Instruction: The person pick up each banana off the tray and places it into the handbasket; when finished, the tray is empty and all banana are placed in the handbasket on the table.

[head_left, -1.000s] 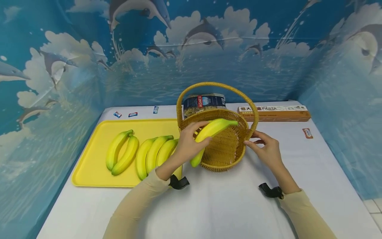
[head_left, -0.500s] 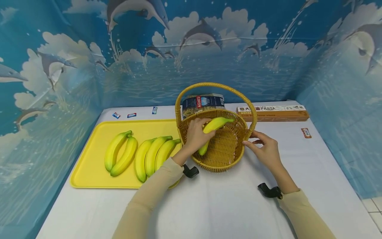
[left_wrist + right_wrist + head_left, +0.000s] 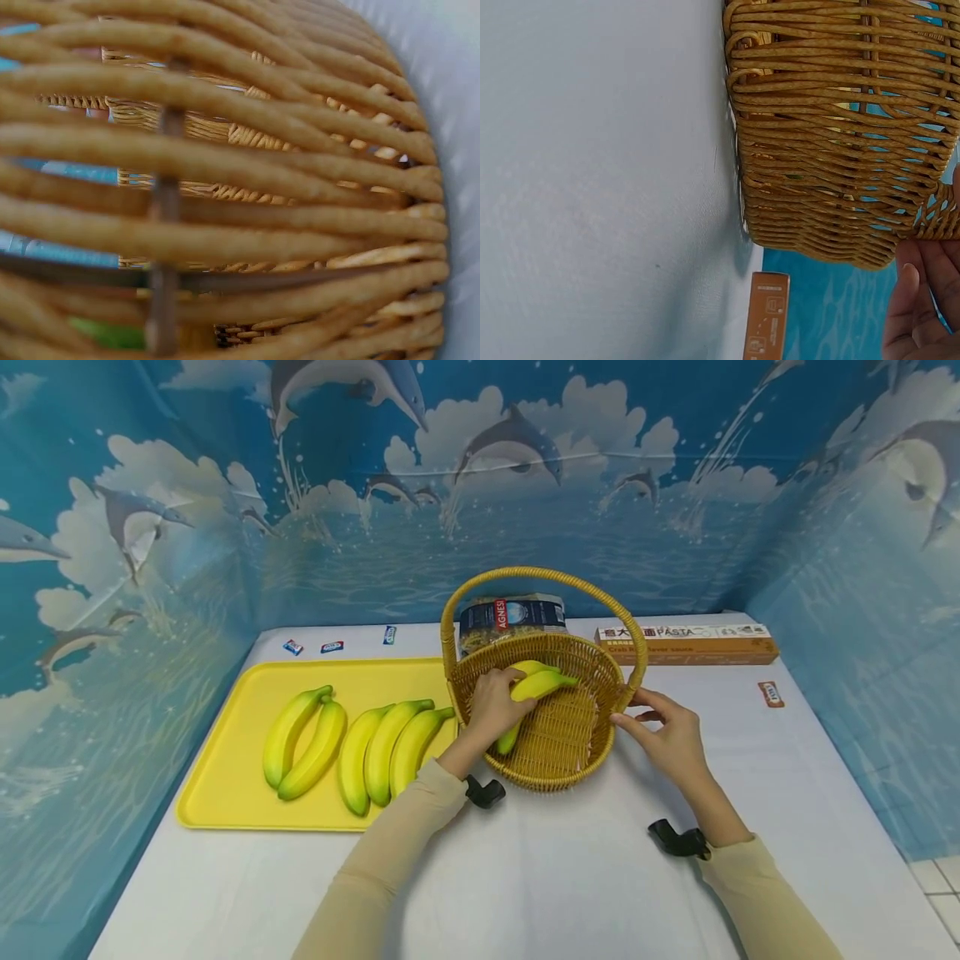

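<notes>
Head: left grip [image 3: 495,702] curls round banana [image 3: 546,682], right grip [image 3: 669,732] seemingly pinches basket [image 3: 560,745]; bag [image 3: 536,614] reads AGNESI, box [image 3: 697,652] PASTA

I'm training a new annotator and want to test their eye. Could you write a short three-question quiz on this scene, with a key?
1. Count: how many bananas show on the yellow tray?
2. True or false: the left hand rests on the tray.
3. Multiple choice: in the head view, what is directly behind the basket? (a) a cup; (b) the AGNESI packet; (c) a spoon.

Key:
1. Five.
2. False; it holds a banana inside the basket.
3. (b).
</notes>
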Motion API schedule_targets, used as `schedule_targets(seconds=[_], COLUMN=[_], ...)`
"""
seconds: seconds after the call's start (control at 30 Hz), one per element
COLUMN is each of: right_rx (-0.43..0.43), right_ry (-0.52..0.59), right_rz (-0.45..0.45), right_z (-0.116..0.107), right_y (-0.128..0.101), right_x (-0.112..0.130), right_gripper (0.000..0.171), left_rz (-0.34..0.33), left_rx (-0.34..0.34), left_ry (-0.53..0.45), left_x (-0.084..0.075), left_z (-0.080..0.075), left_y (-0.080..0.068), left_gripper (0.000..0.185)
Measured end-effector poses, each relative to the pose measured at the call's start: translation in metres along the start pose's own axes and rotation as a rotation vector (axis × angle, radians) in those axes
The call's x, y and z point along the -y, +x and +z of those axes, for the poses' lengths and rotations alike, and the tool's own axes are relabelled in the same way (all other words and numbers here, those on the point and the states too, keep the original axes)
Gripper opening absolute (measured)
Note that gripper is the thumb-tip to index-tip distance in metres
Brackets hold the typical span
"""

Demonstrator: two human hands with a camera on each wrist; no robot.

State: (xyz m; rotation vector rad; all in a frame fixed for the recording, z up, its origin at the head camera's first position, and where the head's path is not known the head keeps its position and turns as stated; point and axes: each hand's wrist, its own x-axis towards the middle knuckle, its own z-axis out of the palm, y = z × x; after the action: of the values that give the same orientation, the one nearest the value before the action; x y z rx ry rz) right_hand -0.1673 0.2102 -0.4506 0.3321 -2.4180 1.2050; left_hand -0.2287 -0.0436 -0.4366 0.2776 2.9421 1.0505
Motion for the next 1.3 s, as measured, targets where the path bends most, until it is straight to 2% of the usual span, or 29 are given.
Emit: schedule_targets(seconds=[0.17,0.53,0.83,1.0,1.07,1.13,1.23,1.3], right_rx=[-0.004,-0.003,-0.011,-0.017,-0.014,-0.012,-0.012,-0.012], right_ry=[0.004,0.005,0.015,0.027,0.026,0.025,0.026,0.031], right_rz=[0.000,-0.002,-0.008,-0.012,-0.012,-0.009,-0.008,-0.008], right_z=[-0.001,0.000,-0.001,0.000,0.000,0.000,0.001,0.001], right_y=[0.001,0.000,0.000,0.001,0.001,0.001,0.001,0.001], right_x=[0.001,0.001,0.003,0.004,0.004,0.003,0.003,0.003], right_gripper=[0.045,0.045,0.043,0.043,0.043,0.043,0.044,0.043], left_rz=[-0.068,-0.117,-0.114,-0.115,-0.096,-0.049,0.073,0.155], left_rx=[-0.005,-0.039,-0.046,-0.051,-0.060,-0.072,-0.090,-0.087], left_ry=[-0.001,0.070,0.138,0.124,0.089,0.044,-0.082,-0.182], left_x=[-0.002,-0.004,-0.004,-0.004,-0.003,-0.002,-0.002,-0.003], left_z=[0.001,0.002,0.003,0.003,0.002,0.001,-0.005,-0.012], left_y=[0.001,-0.004,-0.005,-0.004,-0.004,-0.005,-0.011,-0.020], left_gripper=[0.045,0.040,0.041,0.043,0.044,0.045,0.046,0.047])
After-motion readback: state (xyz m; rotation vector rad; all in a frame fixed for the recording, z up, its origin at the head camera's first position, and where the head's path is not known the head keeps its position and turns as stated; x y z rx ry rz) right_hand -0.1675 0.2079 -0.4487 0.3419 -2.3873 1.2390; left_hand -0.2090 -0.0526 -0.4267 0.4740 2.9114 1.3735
